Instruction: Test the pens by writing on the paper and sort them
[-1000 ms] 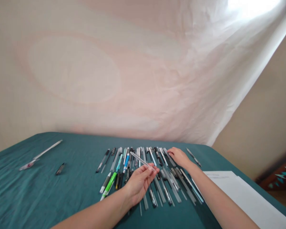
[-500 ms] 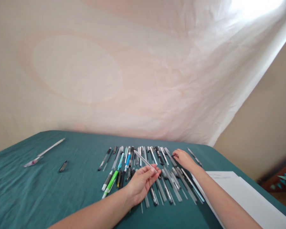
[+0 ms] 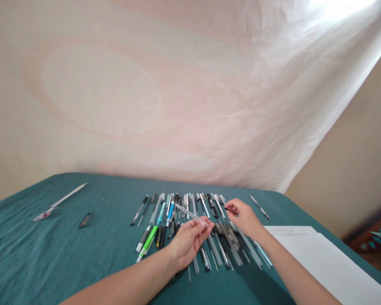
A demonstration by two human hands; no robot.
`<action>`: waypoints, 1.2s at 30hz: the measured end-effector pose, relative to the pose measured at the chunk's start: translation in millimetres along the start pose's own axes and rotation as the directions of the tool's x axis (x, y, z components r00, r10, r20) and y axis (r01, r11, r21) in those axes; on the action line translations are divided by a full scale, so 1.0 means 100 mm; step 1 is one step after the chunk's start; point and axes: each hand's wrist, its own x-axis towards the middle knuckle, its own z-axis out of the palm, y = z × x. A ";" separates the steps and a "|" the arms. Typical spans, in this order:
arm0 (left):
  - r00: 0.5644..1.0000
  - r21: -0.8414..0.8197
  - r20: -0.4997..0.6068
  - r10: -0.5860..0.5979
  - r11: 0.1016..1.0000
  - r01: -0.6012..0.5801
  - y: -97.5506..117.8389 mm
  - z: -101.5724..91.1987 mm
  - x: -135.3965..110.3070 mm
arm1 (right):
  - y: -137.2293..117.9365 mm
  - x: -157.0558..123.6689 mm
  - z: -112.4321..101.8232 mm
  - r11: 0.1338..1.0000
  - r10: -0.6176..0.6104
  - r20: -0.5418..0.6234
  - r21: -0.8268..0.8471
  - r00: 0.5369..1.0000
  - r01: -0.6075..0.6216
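Observation:
My left hand (image 3: pixel 193 239) pinches a translucent, whitish pen barrel (image 3: pixel 188 212) that slants up and to the left. Its lower end lies between thumb and fingers. Slightly farther off, my right hand (image 3: pixel 241 214) is closed at the fingertips around a small black piece (image 3: pixel 227 209), too small to name surely. Beneath and around both hands lie two rows of pens and pen parts. In the far row are a blue pen (image 3: pixel 170 213) and a teal pen (image 3: pixel 161 213). The near row has a green highlighter-like pen (image 3: pixel 147 242) and several clear barrels (image 3: pixel 235 250), partly under my hands.
White paper sheets (image 3: pixel 317 258) lie at the right, by my right forearm. One pen (image 3: pixel 259 207) rests apart beyond them. On the left are a small dark pen piece (image 3: pixel 84 220) and a long white stick with clear wrapping (image 3: pixel 60 201). A pale cloth (image 3: pixel 178 93) hangs behind the table.
My right hand has lifted from the far row and moved left, toward my left hand, with the small black piece at its fingertips. The left hand stays nearly still with the barrel.

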 end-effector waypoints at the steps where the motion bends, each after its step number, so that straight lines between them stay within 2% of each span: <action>1: 1.000 -0.002 0.000 0.003 1.000 -0.003 0.00 0.00 0.00 | -0.16 -0.07 -0.01 0.990 -0.043 0.003 0.136 0.999 0.043; 2: 1.000 -0.005 0.003 0.004 1.000 -0.004 0.00 0.01 0.00 | -0.31 -0.14 -0.02 0.969 -0.075 0.005 0.238 0.997 0.072; 4: 1.000 -0.016 0.009 0.010 1.000 -0.010 0.00 0.01 -0.01 | -0.57 -0.26 -0.04 0.935 -0.125 0.005 0.335 0.992 0.117; 8: 1.000 -0.028 0.004 0.015 0.999 -0.015 0.00 0.02 -0.03 | -0.80 -0.39 0.00 0.920 -0.166 -0.042 0.352 0.985 0.170; 14: 0.999 -0.018 0.004 0.035 0.999 -0.035 0.00 0.03 -0.04 | -0.76 -0.41 0.12 0.903 -0.131 -0.125 0.394 0.983 0.171; 23: 0.997 -0.003 0.056 0.045 0.999 -0.045 -0.01 0.02 -0.06 | -0.75 -0.43 0.23 0.881 0.018 -0.150 0.470 0.989 0.055; 36: 0.997 0.037 0.077 0.025 0.999 -0.027 -0.01 0.03 -0.08 | -0.77 -0.48 0.22 0.872 0.050 -0.177 0.487 0.983 0.043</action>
